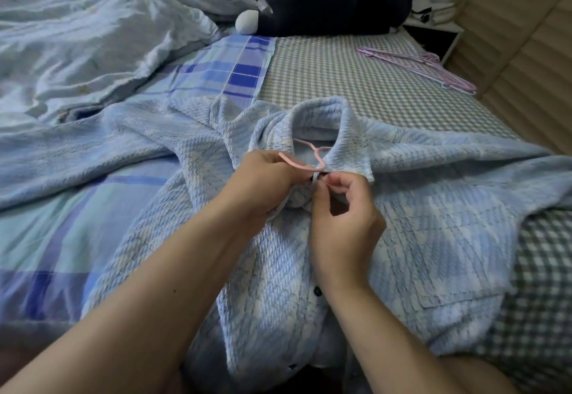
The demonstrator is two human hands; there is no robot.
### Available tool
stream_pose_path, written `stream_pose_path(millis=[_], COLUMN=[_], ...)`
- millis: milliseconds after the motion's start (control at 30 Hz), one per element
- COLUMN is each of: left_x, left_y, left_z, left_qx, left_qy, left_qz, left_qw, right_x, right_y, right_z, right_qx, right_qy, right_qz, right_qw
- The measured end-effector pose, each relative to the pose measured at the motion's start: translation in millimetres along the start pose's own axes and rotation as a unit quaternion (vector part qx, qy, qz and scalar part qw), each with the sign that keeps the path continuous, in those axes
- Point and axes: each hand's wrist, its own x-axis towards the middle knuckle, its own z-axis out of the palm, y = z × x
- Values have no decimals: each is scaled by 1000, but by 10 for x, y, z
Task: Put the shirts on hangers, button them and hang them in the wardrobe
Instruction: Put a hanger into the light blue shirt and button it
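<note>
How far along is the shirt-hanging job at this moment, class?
Done: the pink hanger sits inside the blue shirt. In hand: the left hand and right hand work the top button at the collar. Left: the lower buttons, the wardrobe, and the spare hangers.

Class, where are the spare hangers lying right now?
In the head view, the spare hangers lie far right on the checked sheet, right of the dark plush cat, beyond the blue shirt.
</note>
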Motion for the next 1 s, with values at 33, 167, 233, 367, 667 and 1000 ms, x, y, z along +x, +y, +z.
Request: stream_pose_path(millis=[33,167,233,367,667,1000], left_x=[9,13,29,83,206,145], left_y=[-9,-46,-99,-149,-270,-392], left_z=[6,11,22,42,12,266], left_qx=[2,32,73,167,300,288], left_qy=[-1,-25,-17,21,40,82], left_qz=[6,45,78,142,230,332], left_qw=[1000,998,994,975,925,894], right_x=[-4,-2,3,45,217,483], right_y=[8,-6,-19,-25,52,107], right_z=[-3,-46,-76,-156,-330,-468], right_qx=[3,48,72,103,202,-153], right_qy=[-5,-51,-77,-107,-228,-182], right_qz=[4,60,92,145,228,-142], right_qw=[1000,996,990,978,925,961])
